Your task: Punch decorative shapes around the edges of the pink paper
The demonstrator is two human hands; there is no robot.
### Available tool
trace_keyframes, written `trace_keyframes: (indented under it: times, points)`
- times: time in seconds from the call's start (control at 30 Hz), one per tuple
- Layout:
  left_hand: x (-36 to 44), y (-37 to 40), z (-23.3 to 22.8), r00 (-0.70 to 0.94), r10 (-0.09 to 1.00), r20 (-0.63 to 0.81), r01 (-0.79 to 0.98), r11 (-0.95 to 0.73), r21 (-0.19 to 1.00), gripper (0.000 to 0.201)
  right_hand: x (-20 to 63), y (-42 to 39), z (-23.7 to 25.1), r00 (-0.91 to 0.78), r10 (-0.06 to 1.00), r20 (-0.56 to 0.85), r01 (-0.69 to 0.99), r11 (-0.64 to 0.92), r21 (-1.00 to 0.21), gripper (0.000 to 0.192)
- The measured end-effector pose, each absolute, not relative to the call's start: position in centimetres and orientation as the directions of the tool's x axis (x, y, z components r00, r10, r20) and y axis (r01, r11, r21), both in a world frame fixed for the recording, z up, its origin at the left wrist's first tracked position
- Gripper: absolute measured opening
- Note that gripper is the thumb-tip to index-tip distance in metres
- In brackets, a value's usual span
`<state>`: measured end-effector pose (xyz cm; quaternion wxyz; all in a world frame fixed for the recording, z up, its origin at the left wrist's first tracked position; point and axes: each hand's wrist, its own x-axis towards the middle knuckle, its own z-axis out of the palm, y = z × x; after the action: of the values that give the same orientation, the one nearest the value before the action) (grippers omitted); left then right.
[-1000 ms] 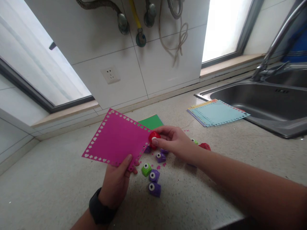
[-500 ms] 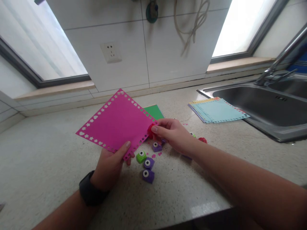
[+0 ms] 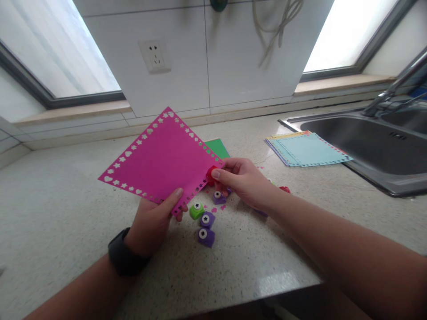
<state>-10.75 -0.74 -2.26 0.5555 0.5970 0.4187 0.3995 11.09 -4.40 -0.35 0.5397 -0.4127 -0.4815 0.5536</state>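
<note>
My left hand (image 3: pixel 154 224) holds a magenta paper sheet (image 3: pixel 160 162) by its near corner, tilted above the counter; small star and heart holes run along its edges. My right hand (image 3: pixel 245 182) grips a small red paper punch (image 3: pixel 211 174) that sits on the sheet's right edge. Below the sheet on the speckled counter (image 3: pixel 66 213) lie a green punch (image 3: pixel 196 210) and three purple punches (image 3: pixel 206 227), with pink paper bits around them. Another red punch (image 3: pixel 284 190) peeks out behind my right wrist.
A green sheet (image 3: pixel 218 147) lies flat behind the magenta one. A stack of punched pastel sheets (image 3: pixel 307 150) rests beside the steel sink (image 3: pixel 373 142) at the right, with a tap (image 3: pixel 393 91) above. A wall socket (image 3: pixel 154 55) and two windows are behind.
The camera tilted down and left a little. The magenta sheet rose and turned slightly in my left hand, while my right hand kept the red punch on its right edge.
</note>
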Motion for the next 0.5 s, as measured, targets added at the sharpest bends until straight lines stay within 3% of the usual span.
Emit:
trace_keyframes:
  times: [0.5]
  points:
    - [-11.02, -0.74, -2.68, 0.333, 0.943, 0.006, 0.028, -0.016, 0.999, 0.025, 11.03, -4.41, -0.22, -0.067, 0.996, 0.063, -0.159, 0.051, -0.986, 0.029]
